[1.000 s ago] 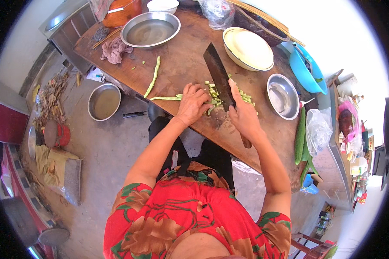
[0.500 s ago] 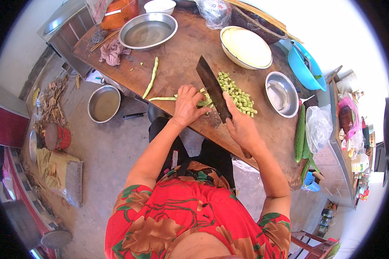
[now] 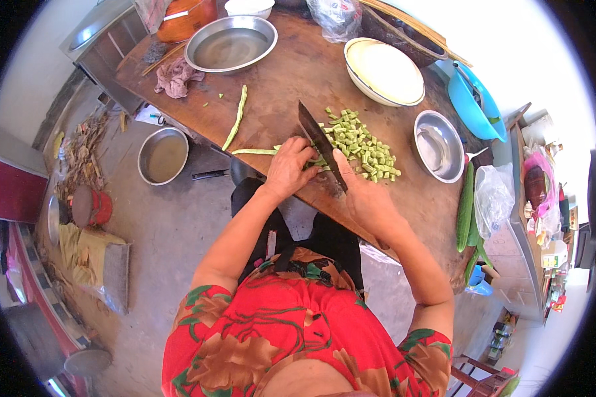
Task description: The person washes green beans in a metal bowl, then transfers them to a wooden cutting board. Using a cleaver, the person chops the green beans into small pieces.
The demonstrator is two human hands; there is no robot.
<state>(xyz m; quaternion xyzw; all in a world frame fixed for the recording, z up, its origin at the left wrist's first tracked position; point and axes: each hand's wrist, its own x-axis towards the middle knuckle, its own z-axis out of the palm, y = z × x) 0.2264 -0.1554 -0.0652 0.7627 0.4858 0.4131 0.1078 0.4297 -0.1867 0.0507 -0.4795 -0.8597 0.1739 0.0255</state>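
My right hand grips a cleaver with a wide dark blade, its edge down at the tabletop. Close beside the blade, my left hand is closed over green beans, pressing them to the wood; the bean sticks out to the left from under it. The ends beneath my fingers are mostly hidden. Right of the blade lies a spread heap of chopped bean pieces. Another whole green bean lies loose on the table, left of my left hand.
The wooden table carries a metal basin of water, a pale enamel bowl, a small metal bowl and a blue basin. Cucumbers lie at the right edge. A crumpled cloth sits at left.
The cleaver has come down and to the left against the beans, its blade tilting more. More cut pieces show around the blade's upper right. The whole view has shifted slightly.
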